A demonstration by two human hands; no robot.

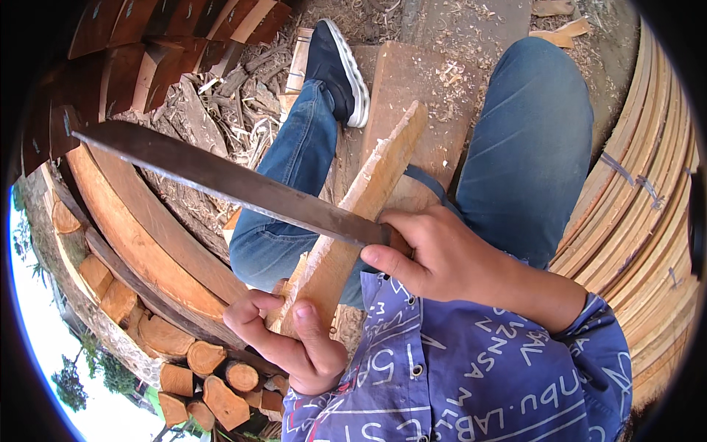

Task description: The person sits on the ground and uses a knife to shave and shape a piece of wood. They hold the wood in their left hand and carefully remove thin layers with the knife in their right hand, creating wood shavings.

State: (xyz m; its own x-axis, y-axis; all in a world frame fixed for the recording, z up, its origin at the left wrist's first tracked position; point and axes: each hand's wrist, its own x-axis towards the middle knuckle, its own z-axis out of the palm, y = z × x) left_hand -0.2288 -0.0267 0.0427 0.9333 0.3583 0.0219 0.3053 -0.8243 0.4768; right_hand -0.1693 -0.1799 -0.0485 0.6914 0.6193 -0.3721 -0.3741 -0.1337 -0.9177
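My right hand [434, 254] is closed round the handle of a machete [243, 184], whose long dark blade points to the upper left. The blade crosses over a long, pale piece of wood [368, 191] with a rough, hewn edge. My left hand [294, 335] grips the near end of that wood, thumb on top and fingers curled at its side. The wood slants up and away to the right, between my knees. A thin sliver [298, 272] stands out from its left side near my left fingers. Most of the handle is hidden by my right hand.
A wide plank [394, 81] lies ahead, strewn with shavings. Bundled wooden strips [633, 184] curve along the right. Stacked cut blocks [147, 66] stand at the upper left; split logs [206, 359] are piled lower left, beside a large timber [147, 214].
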